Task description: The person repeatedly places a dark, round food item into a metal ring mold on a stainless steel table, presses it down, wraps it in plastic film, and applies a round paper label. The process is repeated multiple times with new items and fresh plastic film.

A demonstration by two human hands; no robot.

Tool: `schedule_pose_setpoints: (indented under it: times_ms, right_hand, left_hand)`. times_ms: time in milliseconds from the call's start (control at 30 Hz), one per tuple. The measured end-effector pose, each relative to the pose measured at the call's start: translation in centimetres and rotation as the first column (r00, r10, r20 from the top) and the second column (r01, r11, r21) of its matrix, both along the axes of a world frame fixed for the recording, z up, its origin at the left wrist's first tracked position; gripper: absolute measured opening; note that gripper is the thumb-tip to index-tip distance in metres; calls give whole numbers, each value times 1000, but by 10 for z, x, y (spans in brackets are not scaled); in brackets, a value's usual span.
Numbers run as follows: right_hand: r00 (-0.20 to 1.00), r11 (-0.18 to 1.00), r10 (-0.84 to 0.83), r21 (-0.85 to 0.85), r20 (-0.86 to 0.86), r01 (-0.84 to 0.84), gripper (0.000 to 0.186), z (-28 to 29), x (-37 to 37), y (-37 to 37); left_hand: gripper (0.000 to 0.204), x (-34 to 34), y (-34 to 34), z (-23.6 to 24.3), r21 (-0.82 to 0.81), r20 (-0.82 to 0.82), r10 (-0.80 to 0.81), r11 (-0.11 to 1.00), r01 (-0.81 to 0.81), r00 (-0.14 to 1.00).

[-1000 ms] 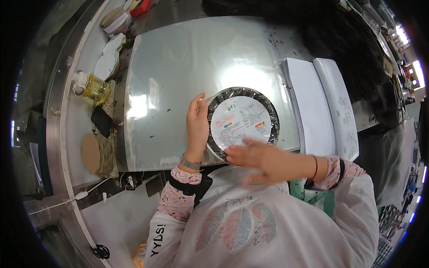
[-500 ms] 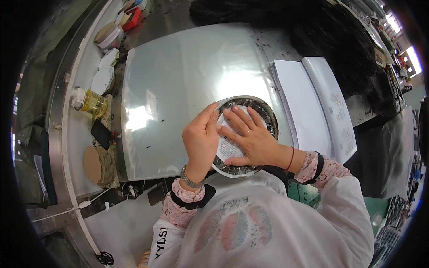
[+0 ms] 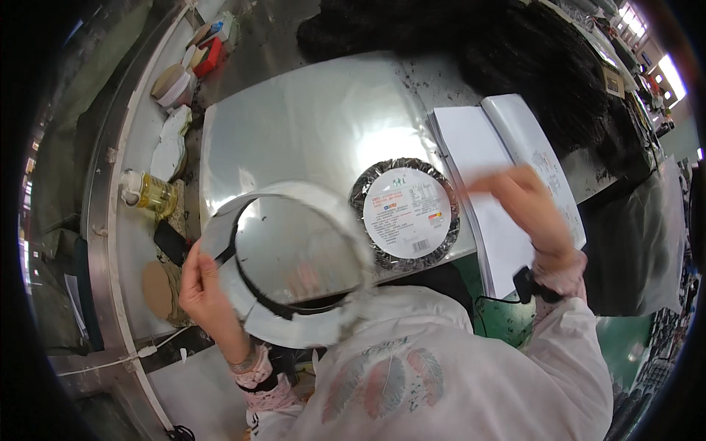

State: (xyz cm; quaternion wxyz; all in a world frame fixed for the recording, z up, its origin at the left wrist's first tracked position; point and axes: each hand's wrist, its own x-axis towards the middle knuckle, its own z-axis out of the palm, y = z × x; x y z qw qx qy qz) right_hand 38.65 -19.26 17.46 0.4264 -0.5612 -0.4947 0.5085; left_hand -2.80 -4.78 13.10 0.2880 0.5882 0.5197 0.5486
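Ring [image 3: 279, 323] gripped at one edge by left hand [image 3: 209, 298], left of round black pack [image 3: 407, 213] on desk [image 3: 257, 51]. Right hand [image 3: 529, 209] right of pack, blurred, half-curled; can't tell if holding anything. Risk: one-sided grip may let ring tip, knock pack.

The widest open way is over the far part of the plastic sheet [image 3: 294, 125], between the yellow bottle [image 3: 156, 195] and other items along the left side and the paper stack [image 3: 504, 253] on the right, with the black hair-like mass [image 3: 522, 73] closing off the far right. Nearer, the white ring [image 3: 283, 331] in the left hand [image 3: 209, 294] blocks the left half, though its wide opening would let a hand through. To its right, the round labelled pack [image 3: 407, 213] leaves little visible room beside ring or stack, and the blurred right hand [image 3: 522, 206] bars the way above the paper.
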Motion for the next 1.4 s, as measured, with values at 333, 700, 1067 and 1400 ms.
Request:
schedule_pose_setpoints:
  times_ms: [333, 700, 1067, 1400]
  right_hand:
    - [979, 970, 193, -165, 67, -179, 72, -73, -10, 53]
    - [987, 915, -162, 376, 2, 149, 53, 64, 35, 332]
    - [62, 646, 368, -207, 928, -735, 36, -121, -73, 74]
    - [711, 813, 83, 365, 698, -454, 17, -84, -38, 30]
  left_hand:
    - [27, -63, 30, -125, -227, -131, 77, 968, -105, 988]
    - [23, 36, 14, -109, -300, 471, -32, 934, 195, 882]
    - [39, 9, -1, -147, -245, -651, -658, 655, 715, 379]
    - [27, 5, 6, -162, -264, -676, -678, 590, 763, 289]
